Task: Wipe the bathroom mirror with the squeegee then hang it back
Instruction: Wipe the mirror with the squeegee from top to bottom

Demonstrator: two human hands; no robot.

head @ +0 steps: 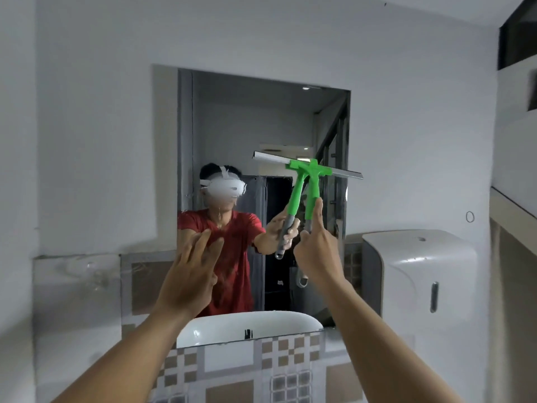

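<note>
White bathroom walls frame the mirror (232,135) above the sink (250,327), a paper dispenser (418,274) off to the right. Right hand (316,251) is wrapped tight around the green squeegee (312,184), handle gripped low, blade pressed flat and slightly tilted against the glass. Left hand (189,274) hangs free, fingers spread, holding nothing.

The wall (101,141) carries the fittings. The mirror (247,117) is mounted flat on the wall, above a tiled band (290,353). A white dispenser (418,271) is fixed to the wall just right of the mirror. A small ring hook (470,217) sits on the wall above the dispenser.
</note>
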